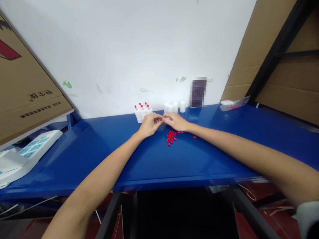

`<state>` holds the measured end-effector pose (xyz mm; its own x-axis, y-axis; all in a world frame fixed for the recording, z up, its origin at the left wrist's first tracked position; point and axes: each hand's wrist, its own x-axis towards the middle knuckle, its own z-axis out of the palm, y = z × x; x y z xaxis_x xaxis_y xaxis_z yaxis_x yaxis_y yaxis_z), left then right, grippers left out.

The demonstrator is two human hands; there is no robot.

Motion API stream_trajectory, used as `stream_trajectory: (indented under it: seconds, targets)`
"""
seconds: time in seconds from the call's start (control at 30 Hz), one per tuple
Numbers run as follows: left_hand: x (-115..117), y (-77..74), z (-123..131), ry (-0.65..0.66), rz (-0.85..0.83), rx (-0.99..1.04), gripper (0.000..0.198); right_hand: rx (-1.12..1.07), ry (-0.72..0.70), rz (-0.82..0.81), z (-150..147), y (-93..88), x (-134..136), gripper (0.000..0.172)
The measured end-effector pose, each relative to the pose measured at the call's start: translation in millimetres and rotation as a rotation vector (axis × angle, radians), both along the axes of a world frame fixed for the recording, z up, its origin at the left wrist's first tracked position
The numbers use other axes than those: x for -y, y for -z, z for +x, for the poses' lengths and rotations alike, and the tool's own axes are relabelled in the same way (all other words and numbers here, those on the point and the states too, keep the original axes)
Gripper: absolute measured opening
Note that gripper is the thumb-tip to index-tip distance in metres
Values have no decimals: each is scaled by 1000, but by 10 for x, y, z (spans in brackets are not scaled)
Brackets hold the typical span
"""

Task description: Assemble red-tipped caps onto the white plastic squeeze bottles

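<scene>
My left hand [150,124] and my right hand [176,122] meet above the middle of the blue table, fingertips bent together in a pinch. Whatever is between them is too small or hidden to make out. Just behind my left hand stands a cluster of white squeeze bottles [142,115] with pointed red tips. White bottles [170,107] without red tips stand behind my right hand, and one more white bottle [182,106] is set slightly apart to their right. Several small red caps [171,136] lie in a loose pile below my hands. A single red cap [194,136] lies to the right, near my right forearm.
The blue table [99,146] runs along a white wall. At the left are a white device with blue panels [35,146] and a large cardboard box [27,83]. A clear plastic bag [234,104] lies at the back right, beside more cardboard and a black frame.
</scene>
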<state>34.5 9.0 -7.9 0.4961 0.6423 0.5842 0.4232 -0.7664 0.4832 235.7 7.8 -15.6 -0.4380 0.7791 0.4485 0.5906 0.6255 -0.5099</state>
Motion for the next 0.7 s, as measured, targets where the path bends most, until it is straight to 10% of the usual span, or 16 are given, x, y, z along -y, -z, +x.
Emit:
stream_trajectory:
  seconds: [0.7]
  targets:
    - [-16, -3, -19, 5, -29, 4, 12, -39, -19, -66, -25, -32, 61, 37]
